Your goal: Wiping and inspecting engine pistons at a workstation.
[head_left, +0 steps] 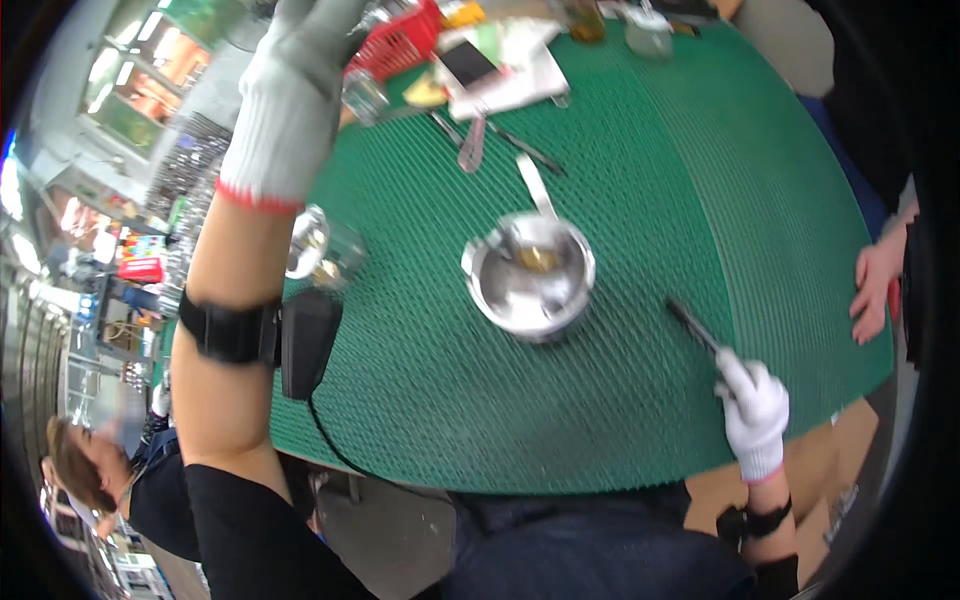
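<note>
The white-gloved right hand [754, 412] is closed around a thin, dark, stick-shaped tool [690, 322], which points away from the body over the green, ridged table top [420, 410]. Left of this hand, and a bit farther out, sits a round, shiny, silver metal pot [540, 322] with something yellowish inside. Well to the right of the right hand is another person's bare hand [875, 285]. The left hand [308, 45], in a pale glove with a red cuff, reaches far out; its fingertips are cut off, so I cannot tell if it grips anything. Just right of it are a clear glass jar [365, 97] and a red plastic basket [408, 40].
</note>
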`<state>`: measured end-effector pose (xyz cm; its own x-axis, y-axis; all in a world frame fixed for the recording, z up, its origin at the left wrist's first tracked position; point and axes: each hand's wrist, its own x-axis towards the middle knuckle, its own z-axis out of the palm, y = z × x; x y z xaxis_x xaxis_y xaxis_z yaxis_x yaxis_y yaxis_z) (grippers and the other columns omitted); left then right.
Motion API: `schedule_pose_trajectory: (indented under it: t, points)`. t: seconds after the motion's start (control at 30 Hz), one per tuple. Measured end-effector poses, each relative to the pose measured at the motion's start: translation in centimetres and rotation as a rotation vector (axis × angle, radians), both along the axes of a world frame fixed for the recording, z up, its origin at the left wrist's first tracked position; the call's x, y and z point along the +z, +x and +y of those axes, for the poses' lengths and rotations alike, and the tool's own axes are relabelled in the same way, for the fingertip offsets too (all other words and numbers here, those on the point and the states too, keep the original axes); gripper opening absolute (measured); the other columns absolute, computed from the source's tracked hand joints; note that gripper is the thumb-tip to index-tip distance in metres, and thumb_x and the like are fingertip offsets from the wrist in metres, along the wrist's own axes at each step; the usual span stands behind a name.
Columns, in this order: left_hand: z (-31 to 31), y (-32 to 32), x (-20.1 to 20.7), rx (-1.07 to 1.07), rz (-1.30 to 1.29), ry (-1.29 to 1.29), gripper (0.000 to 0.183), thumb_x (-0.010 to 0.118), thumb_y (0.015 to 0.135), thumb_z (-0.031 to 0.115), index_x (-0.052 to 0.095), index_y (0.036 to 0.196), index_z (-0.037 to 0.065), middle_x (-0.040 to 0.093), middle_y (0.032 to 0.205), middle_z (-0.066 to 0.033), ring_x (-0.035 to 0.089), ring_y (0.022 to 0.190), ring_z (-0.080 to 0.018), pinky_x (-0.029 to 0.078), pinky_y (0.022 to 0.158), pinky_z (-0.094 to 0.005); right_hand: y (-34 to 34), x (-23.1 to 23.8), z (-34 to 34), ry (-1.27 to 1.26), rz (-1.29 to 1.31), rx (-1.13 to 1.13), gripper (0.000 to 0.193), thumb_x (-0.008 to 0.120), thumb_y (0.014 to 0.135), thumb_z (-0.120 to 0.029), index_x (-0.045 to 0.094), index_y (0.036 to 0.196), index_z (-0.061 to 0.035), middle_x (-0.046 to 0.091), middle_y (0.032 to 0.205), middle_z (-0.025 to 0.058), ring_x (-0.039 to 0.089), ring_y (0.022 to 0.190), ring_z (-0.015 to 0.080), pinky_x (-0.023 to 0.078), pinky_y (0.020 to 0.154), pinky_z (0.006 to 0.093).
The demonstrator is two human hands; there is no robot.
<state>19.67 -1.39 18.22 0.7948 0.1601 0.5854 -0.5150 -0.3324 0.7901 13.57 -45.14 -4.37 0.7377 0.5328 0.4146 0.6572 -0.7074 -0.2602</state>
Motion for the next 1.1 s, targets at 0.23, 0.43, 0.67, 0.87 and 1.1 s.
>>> schedule_pose_trajectory:
  t: [0.23,0.43,0.67,0.87,1.1]
  points:
    - [-9.0,-10.3,-13.5,-0.032,0.424,1.181,0.045,0.072,0.068,0.014,0.055,0.110,0.006,0.063,0.097,-0.0148,0.062,0.091,-0.0344,0.050,0.078,-0.0432,-0.6,0.3,0.5,-0.032,0.095,-0.112,0.039,0.073,0.075,-0.013,0.066,0.113,-0.0159,0.065,0.100,0.0092,0.068,0.073,0.0245,0.054,0.064,0.0330]
    - [-9.5,-17.4,-17.9,0.436,0.358,1.022,0.044,0.072,0.066,0.012,0.055,0.106,0.005,0.062,0.089,-0.0141,0.061,0.081,-0.0362,0.051,0.070,-0.0459,-0.8,-0.8,-0.2,0.020,-0.007,-0.032,0.037,0.073,0.075,-0.011,0.067,0.111,-0.0144,0.065,0.099,0.0103,0.068,0.075,0.0259,0.054,0.067,0.0342]
    - [-10.3,-31.0,-23.9,0.489,0.515,-0.135,0.032,0.065,0.080,0.012,0.062,0.109,0.000,0.069,0.099,-0.0141,0.068,0.090,-0.0288,0.054,0.079,-0.0345,-0.3,-1.4,-1.0,0.006,-0.032,-0.037,0.039,0.068,0.082,-0.002,0.064,0.120,-0.0104,0.065,0.103,0.0137,0.069,0.082,0.0221,0.054,0.072,0.0314]
    - [-10.8,-34.5,-28.8,0.601,0.388,0.440,0.026,0.064,0.077,0.015,0.071,0.102,0.009,0.069,0.100,-0.0093,0.068,0.092,-0.0287,0.054,0.080,-0.0366,1.2,-1.3,1.1,0.101,-0.070,-0.011,0.038,0.066,0.084,-0.003,0.062,0.122,-0.0085,0.065,0.102,0.0128,0.066,0.088,0.0217,0.052,0.077,0.0305]
    - [-9.7,-34.9,-28.7,0.557,0.306,0.527,0.035,0.065,0.077,0.016,0.067,0.112,0.011,0.068,0.105,-0.0092,0.067,0.094,-0.0279,0.054,0.080,-0.0364,0.7,0.8,4.0,0.093,-0.078,-0.030,0.044,0.050,0.096,-0.022,0.047,0.139,-0.0139,0.062,0.093,0.0085,0.061,0.075,0.0159,0.051,0.066,0.0270]
